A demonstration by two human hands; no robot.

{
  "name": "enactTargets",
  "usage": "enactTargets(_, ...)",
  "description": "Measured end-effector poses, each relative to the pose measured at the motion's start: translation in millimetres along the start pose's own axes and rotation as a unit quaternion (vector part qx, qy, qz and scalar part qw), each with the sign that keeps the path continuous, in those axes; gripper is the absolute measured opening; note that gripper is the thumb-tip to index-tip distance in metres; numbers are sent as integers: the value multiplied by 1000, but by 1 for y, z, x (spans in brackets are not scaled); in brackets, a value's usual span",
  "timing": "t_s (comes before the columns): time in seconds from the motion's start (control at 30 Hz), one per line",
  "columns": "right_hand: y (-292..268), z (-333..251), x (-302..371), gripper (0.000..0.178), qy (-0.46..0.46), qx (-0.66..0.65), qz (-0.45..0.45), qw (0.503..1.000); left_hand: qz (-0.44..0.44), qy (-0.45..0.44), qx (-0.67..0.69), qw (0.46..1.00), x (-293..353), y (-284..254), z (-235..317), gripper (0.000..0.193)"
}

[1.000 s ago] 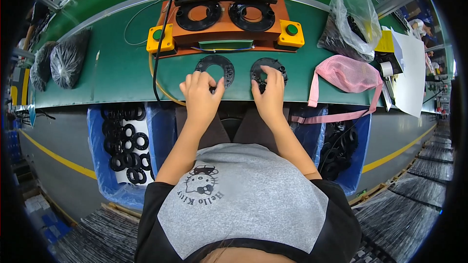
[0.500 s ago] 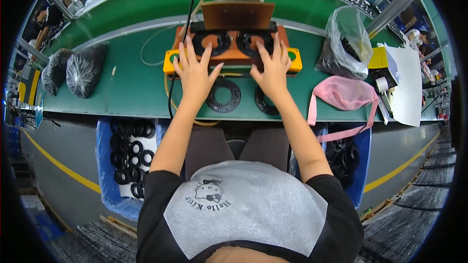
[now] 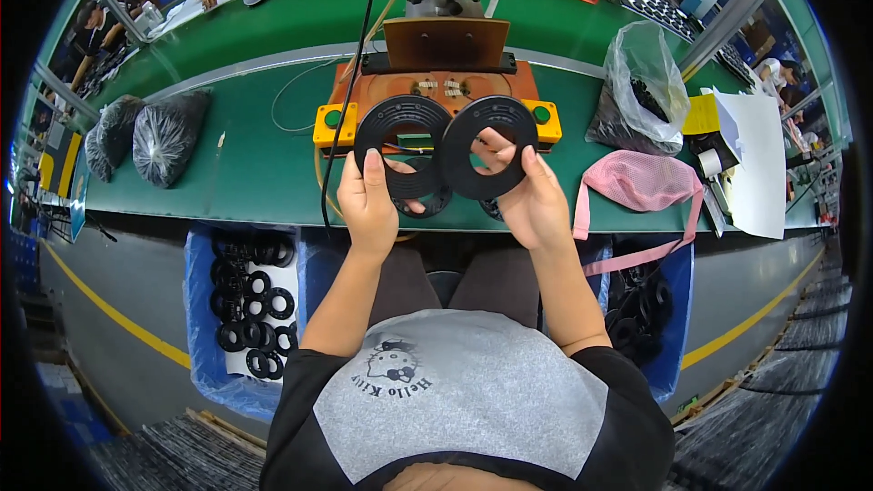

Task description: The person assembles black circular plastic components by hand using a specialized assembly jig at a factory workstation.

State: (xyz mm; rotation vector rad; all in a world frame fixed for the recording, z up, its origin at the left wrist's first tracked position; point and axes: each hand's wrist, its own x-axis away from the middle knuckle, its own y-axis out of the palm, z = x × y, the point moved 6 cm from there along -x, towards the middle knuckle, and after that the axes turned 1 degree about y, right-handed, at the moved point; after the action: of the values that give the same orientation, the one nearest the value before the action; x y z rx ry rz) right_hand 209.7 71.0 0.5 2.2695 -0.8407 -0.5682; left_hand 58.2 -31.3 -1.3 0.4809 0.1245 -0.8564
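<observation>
My left hand (image 3: 371,205) grips a black ring (image 3: 405,109) at its lower left, thumb on the face and fingers behind. A second black ring (image 3: 460,168) is in my right hand (image 3: 538,205), held by its right edge. Both rings are raised side by side above the bench and overlap slightly in view. Beneath them on the bench lie another black ring (image 3: 435,207) and part of one more (image 3: 492,209), both largely hidden. Just beyond stands a press with an orange base (image 3: 382,86), its upright brown plate (image 3: 446,44) above the base.
Yellow button boxes (image 3: 326,135) flank the press. On the green bench (image 3: 245,168) lie dark filled bags (image 3: 170,138), an open clear bag (image 3: 641,95) and a pink mesh cap (image 3: 641,184). Blue-lined bins (image 3: 211,359) with black rings stand below both sides. A black cable (image 3: 344,91) hangs left.
Both hands have come back from the press base towards me, lifting the two black rings out of it. The bare orange base now shows.
</observation>
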Motion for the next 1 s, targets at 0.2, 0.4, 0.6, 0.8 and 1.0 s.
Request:
enactTargets(0.2,9,14,10,28,34,-50,3,998,-33,-11,9,999,16,21,-5,28)
enactTargets(0.4,-31,-15,29,27,-37,39,109,993,-109,-42,-38,992,29,12,-17,52)
enactTargets(0.6,-143,-174,150,27,-309,452,451,705,-92,6,-406,909,15,-37,-39,22)
enactTargets(0.8,-179,-232,288,35,-55,639,696,322,-140,-17,-404,904,13,-50,-67,21)
enactTargets(1.0,-171,-199,244,36,-77,679,600,416,-120,-8,-424,898,11,-52,-64,23)
